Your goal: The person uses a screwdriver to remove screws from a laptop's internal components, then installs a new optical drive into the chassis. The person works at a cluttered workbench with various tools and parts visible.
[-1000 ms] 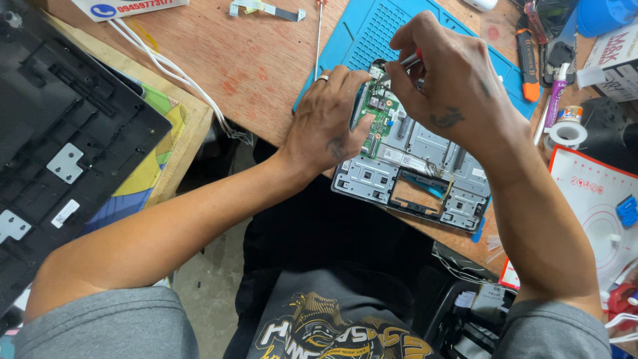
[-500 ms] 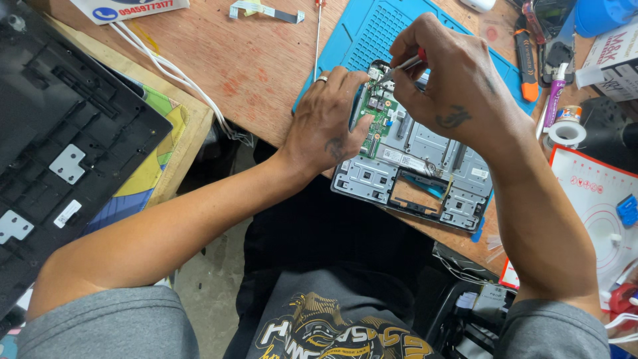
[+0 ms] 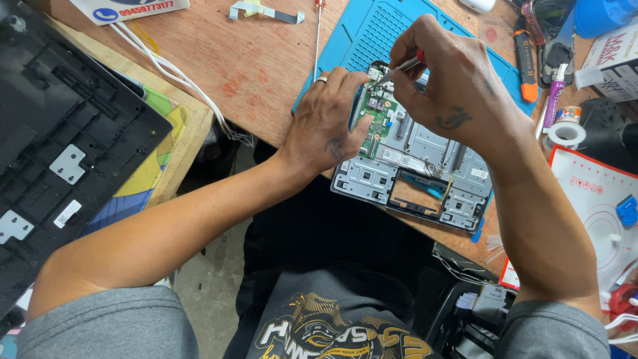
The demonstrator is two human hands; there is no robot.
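Green circuit board [image 3: 377,119] beneath screwdriver-holding fingers [image 3: 405,83]

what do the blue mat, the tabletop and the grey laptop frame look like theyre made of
Blue mat: probably silicone or rubber, matte, with moulded grid cells. Tabletop: wood, worn and stained reddish. Grey laptop frame: likely stamped metal or plastic, dull grey; hard to tell which.

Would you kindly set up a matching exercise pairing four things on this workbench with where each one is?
Things:
1. slim metal screwdriver
2. small green circuit board
3. roll of white tape
4. black plastic laptop cover

Places:
A. far left, on the side table
B. pinched in the right hand
C. under the left hand fingers
D. right of the blue silicone mat

Pairs: 1-B, 2-C, 3-D, 4-A
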